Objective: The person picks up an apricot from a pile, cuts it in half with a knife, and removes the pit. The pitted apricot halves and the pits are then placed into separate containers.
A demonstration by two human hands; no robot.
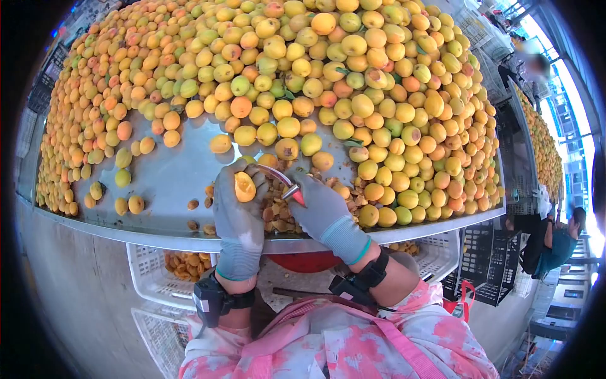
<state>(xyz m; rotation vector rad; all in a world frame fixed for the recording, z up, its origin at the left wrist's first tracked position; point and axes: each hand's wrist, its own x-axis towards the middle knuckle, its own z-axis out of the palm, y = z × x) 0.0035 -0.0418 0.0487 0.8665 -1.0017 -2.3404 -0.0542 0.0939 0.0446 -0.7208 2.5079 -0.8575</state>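
Currently, my left fingers [225,182] hold a cut apricot [244,187], nine o'clock from my right fingers [312,191], which grip a curved knife [291,190] aimed toward ten.

Your gloved left hand [238,199] holds a cut fruit half [245,187] with its orange inside showing, at the near edge of a metal table [173,165]. Your gloved right hand [320,205] grips a curved blade with a red handle [297,197], its metal reaching toward your left hand. Between your hands lies a pile of brown pits [278,211]. Whole yellow-orange fruits [290,54] heap across the far side and down the right. Below the table's near edge, to the left, a white crate [147,274] holds cut orange pieces [187,264].
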